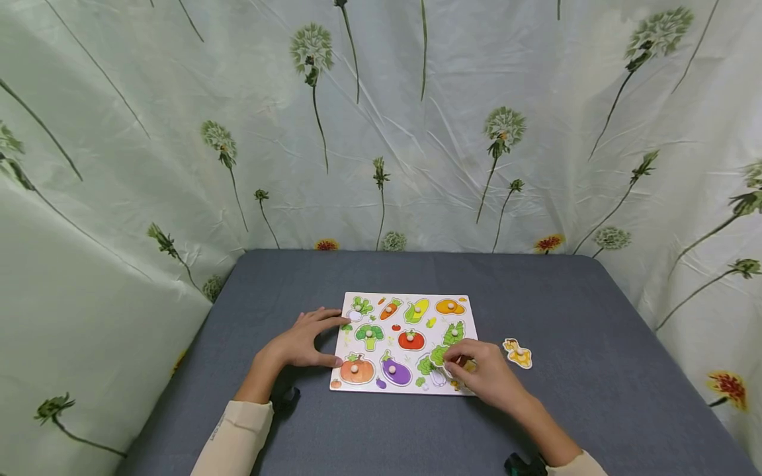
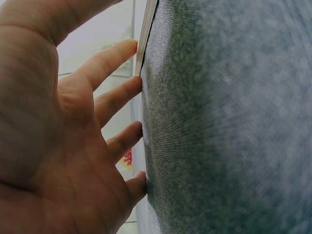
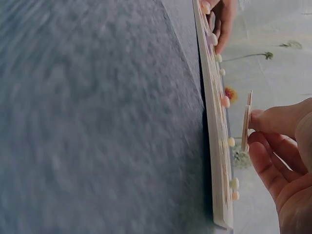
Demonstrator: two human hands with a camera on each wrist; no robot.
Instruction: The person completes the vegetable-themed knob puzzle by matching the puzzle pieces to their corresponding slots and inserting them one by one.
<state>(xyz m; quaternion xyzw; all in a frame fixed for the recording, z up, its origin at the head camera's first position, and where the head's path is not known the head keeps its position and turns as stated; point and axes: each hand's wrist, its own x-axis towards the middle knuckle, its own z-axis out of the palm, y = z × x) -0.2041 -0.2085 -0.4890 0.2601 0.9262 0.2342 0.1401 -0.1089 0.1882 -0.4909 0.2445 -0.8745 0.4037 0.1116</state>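
Observation:
A white wooden vegetable puzzle board [image 1: 381,389] with small round knobs on its pieces lies on the table. My left hand [image 1: 302,340] is spread at its left side, thumb and fingertips right at the edge; the left wrist view shows these fingers [image 2: 117,100] nearly straight. My right hand [image 1: 485,371] is over the board's lower right corner and pinches a green leafy vegetable puzzle piece [image 1: 438,356]. In the right wrist view this thin piece [image 3: 246,127] is raised above the board, tilted on edge. My right hand hides part of the board's lower right corner.
A yellow-brown knobby puzzle piece [image 1: 519,354], like ginger, lies on the table right of the board. Tomato [image 1: 411,340], eggplant [image 1: 396,372] and pumpkin [image 1: 356,370] pieces are among several on the board. A dandelion-print curtain [image 1: 417,132] hangs behind the grey table [image 1: 286,277].

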